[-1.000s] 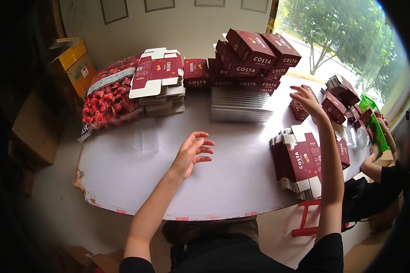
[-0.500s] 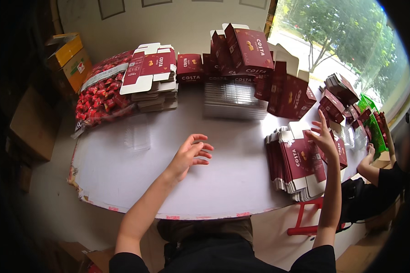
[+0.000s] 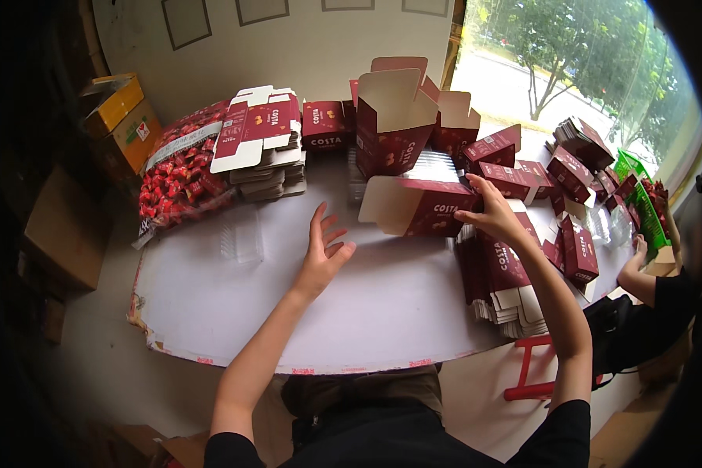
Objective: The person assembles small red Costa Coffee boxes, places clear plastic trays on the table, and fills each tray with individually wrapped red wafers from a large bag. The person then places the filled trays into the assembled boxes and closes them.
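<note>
Dozens of red-wrapped sweets (image 3: 181,178) are filling a clear plastic bag (image 3: 186,145) at the left, beside a stack of flattened maroon-and-white cartons (image 3: 257,131). Nearer, a transparent plastic tray (image 3: 242,238) is lying on the white table (image 3: 359,327). The left hand (image 3: 322,261) is hovering above the tabletop, fingers spread. Beyond, a maroon cardboard box (image 3: 398,136) is gaping open; the right hand (image 3: 498,212) is pinching another maroon box (image 3: 429,210) by its right end, between thumb and fingers. Farther right, a co-worker's hand (image 3: 638,248) is showing beside a green basket (image 3: 652,221).
</note>
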The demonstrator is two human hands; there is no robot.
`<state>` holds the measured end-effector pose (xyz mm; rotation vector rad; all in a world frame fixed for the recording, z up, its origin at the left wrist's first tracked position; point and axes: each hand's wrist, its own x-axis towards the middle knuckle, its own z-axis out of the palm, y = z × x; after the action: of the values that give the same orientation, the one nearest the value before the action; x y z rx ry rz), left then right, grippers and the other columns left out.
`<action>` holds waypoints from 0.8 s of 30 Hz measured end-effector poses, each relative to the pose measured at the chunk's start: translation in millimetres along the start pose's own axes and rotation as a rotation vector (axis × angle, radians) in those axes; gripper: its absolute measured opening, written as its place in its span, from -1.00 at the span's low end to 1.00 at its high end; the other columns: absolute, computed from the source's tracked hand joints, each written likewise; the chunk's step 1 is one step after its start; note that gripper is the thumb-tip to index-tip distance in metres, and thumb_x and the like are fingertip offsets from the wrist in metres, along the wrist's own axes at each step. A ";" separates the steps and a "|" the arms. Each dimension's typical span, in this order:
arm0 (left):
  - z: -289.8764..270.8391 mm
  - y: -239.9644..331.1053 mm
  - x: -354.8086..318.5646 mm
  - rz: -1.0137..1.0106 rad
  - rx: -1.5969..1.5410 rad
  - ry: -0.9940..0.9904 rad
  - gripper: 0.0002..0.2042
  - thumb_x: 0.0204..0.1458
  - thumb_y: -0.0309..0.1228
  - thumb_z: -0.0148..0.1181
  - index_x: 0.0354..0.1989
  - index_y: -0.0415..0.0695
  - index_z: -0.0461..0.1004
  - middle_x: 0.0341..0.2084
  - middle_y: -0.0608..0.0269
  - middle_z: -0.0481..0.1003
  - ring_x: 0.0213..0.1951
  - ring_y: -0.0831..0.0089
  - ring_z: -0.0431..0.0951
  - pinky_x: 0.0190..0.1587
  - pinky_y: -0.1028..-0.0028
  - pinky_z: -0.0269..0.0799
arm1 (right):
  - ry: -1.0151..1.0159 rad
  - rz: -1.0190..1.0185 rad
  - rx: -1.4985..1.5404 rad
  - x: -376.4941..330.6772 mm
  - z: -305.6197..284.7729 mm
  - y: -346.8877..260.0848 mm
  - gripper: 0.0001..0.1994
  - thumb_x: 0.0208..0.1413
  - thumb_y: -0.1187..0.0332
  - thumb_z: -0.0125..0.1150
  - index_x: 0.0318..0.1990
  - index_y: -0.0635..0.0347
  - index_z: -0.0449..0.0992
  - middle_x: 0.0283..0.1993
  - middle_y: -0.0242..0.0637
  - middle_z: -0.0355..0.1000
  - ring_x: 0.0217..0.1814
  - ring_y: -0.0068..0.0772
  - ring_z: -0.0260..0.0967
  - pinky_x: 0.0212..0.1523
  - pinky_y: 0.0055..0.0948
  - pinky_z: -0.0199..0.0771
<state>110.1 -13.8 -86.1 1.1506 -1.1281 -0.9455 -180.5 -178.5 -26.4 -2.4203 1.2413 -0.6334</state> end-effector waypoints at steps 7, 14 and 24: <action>4.7 -19.6 -0.6 0.158 0.373 -0.052 -0.20 -0.08 -0.31 0.20 0.31 -0.04 -0.15 0.17 0.00 0.07 0.17 0.16 0.18 0.16 0.23 0.15 | -0.095 -0.232 -0.132 -6.5 2.9 -5.6 -0.26 -0.23 0.26 0.38 0.17 0.14 0.17 0.17 -0.11 0.16 0.27 -0.07 0.04 0.24 -0.28 0.07; 3.2 -2.1 -12.5 0.166 0.694 -0.128 -0.39 -0.02 -0.40 0.10 0.24 -0.09 0.05 0.14 0.11 0.21 0.13 0.27 0.27 0.13 0.32 0.20 | 0.001 -0.159 -0.190 -22.7 7.7 -32.5 -0.34 -0.16 0.25 0.31 0.13 0.18 0.18 0.14 -0.06 0.17 0.22 -0.05 0.08 0.17 -0.20 0.14; 16.0 -47.3 -168.2 -0.506 0.283 -1.060 -0.65 0.17 -0.28 -0.10 0.09 -0.11 0.30 -0.05 0.24 0.43 0.00 0.40 0.40 0.09 0.45 0.24 | -0.252 -0.354 -0.058 -151.3 -16.8 -112.0 -0.48 -0.24 0.32 0.39 -0.01 0.04 0.41 0.10 -0.23 0.27 0.23 -0.10 0.12 0.16 -0.15 0.20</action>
<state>61.1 137.0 -161.3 1.1911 -1.8861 -1.9643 -192.7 6.9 8.1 -2.6936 0.7486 -0.3685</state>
